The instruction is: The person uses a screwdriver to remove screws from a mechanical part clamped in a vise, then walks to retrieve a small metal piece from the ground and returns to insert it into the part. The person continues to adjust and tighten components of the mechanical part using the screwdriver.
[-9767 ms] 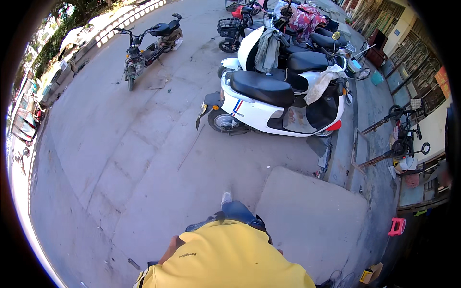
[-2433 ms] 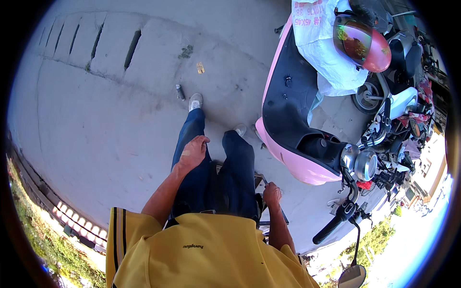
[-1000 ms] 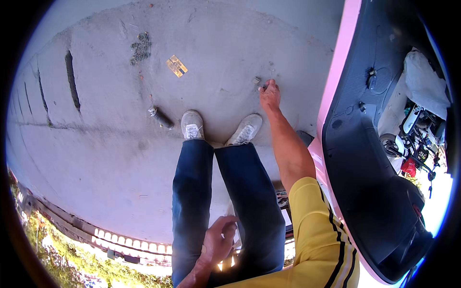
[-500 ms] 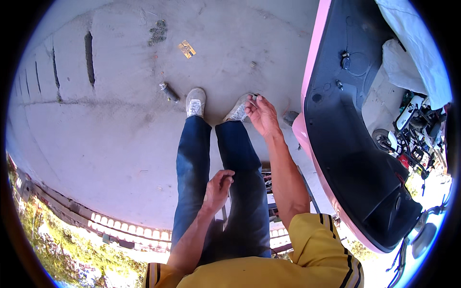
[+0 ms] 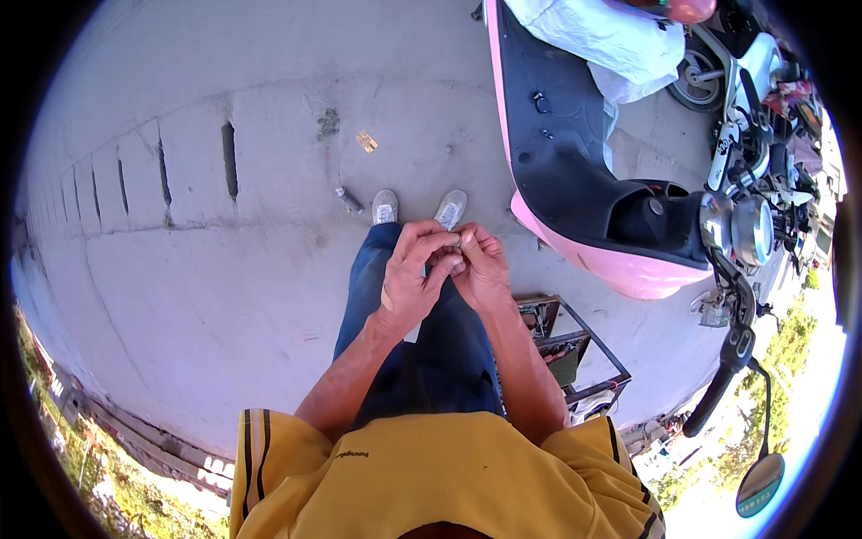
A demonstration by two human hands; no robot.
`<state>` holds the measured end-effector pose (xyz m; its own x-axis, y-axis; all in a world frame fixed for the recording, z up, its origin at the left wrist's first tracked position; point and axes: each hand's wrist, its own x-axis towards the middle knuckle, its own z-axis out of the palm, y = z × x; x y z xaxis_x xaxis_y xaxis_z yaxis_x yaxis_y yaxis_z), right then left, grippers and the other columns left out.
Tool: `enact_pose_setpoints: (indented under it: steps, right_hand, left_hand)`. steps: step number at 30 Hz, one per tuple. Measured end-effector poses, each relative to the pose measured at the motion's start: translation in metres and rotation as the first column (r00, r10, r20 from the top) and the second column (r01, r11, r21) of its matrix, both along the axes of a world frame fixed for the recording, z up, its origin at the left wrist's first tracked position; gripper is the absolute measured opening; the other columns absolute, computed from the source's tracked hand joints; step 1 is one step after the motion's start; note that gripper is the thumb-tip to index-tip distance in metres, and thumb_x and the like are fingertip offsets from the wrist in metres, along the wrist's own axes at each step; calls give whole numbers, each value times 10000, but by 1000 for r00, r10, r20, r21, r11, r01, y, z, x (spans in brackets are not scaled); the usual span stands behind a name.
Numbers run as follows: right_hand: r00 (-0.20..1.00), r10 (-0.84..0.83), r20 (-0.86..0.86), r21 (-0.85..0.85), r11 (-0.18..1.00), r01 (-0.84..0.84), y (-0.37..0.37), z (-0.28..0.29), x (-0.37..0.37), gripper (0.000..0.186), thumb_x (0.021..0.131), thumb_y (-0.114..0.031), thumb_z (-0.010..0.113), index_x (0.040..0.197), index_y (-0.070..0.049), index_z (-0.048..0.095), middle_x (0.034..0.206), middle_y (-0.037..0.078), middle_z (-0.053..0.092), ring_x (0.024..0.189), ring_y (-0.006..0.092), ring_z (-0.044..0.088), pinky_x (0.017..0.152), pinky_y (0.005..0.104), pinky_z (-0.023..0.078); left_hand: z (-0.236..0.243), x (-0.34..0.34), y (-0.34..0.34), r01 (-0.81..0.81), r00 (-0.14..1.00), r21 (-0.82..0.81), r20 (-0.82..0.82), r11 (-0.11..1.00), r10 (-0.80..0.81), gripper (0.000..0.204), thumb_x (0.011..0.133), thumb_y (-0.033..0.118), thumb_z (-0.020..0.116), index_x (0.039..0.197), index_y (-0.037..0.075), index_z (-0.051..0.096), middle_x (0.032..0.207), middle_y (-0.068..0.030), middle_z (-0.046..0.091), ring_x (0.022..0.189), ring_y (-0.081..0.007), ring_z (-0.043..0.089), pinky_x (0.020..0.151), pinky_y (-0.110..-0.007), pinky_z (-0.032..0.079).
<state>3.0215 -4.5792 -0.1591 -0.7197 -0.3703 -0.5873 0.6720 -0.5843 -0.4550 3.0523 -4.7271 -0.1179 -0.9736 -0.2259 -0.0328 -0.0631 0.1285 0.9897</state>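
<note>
My left hand [image 5: 415,274] and my right hand [image 5: 482,269] meet in front of my thighs, fingertips touching. Both are closed in a pinch around something small, which the fingers mostly cover; its kind cannot be made out. A tan patch like a plaster shows by my left wrist. Below them are my dark blue trousers [image 5: 409,368], and beyond are my pale shoes [image 5: 386,206]. The pink scooter [image 5: 584,247] stands to the right, its black floorboard [image 5: 561,112] facing me, with a small keyring-like item [image 5: 540,101] lying on it.
A metal-framed rack [image 5: 588,339] with tools stands by my right forearm. On the concrete lie a dark cylindrical object [image 5: 349,199] and a yellowish card [image 5: 366,141]. The scooter's handlebar [image 5: 738,346] and mirror [image 5: 761,485] jut out at right. Other two-wheelers [image 5: 754,117] stand beyond.
My right hand has come back from over the right shoe to meet my left hand, which has risen slightly. The view has shifted, showing more of the scooter's front and the rack.
</note>
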Motion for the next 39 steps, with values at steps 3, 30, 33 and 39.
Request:
enact_pose_setpoints:
  steps: [3,30,33,39]
  right_hand:
    - [988,4,-155,218,976,30,10,56,13,214,1119,-212,687,1028,-21,712,871,4,677,724,65,514,651,233,427]
    - [567,-268,-779,515,244,822,331,258,231,143,1004,80,723,1143,43,722,1072,48,732,924,106,683,830,255,558]
    - [482,-461,-745,410,254,876,350,263,246,162,1010,71,715,1169,43,724,1076,53,728,949,116,693,874,262,563]
    - [287,-619,-731,355,13,935,406,272,269,249,1004,25,739,1253,16,733,1084,57,711,960,120,693,863,265,565]
  left_hand:
    - [39,7,11,45,996,133,73,990,-55,228,977,-63,761,1183,-10,678,1241,-96,625,962,-167,711,877,-326,600]
    - [217,92,352,772,538,447,-81,452,-839,218,1007,-94,706,1211,-16,705,1240,-88,700,1084,-151,701,996,-324,599]
    - [219,90,389,798,427,493,-55,347,-903,153,1055,-10,687,1206,-27,705,1172,-85,713,1043,-145,705,940,-312,607]
    - [225,85,485,643,177,760,-22,99,-984,191,1114,116,630,1226,-20,704,1150,-78,728,1032,-146,702,949,-326,588]
